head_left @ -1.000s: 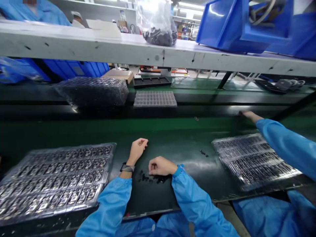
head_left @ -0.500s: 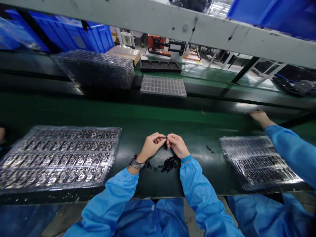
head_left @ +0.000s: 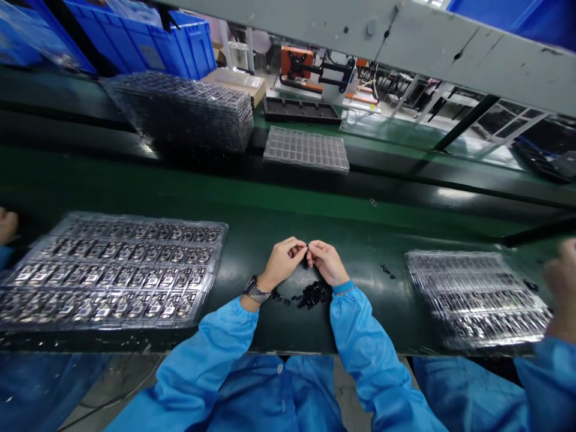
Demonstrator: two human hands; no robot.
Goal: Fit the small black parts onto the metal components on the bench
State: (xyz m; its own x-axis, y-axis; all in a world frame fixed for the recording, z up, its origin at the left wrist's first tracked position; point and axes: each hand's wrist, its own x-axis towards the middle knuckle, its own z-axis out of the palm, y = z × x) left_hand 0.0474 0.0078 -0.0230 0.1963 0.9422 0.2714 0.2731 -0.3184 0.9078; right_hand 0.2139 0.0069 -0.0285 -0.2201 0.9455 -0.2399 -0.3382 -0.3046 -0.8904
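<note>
Midway along the green counter [head_left: 369,327], somebody in blue sleeves has both hands together over a small black piece [head_left: 308,246]. Left hand [head_left: 283,262] and right hand [head_left: 327,263] both have their fingers pinched on it, tips basically touching, so most of it's hidden, can't tell what it is tbh. Just below, on the counter, sits a loose pile of black bits [head_left: 312,295]. Off to the left there's a see-through tray [head_left: 112,270] full of little circuit boards, and over on the right some stacked trays [head_left: 477,297], with a co-worker's blurry hand [head_left: 560,282] beside them. Dark watch [head_left: 255,290] on the left wrist, btw.
</note>
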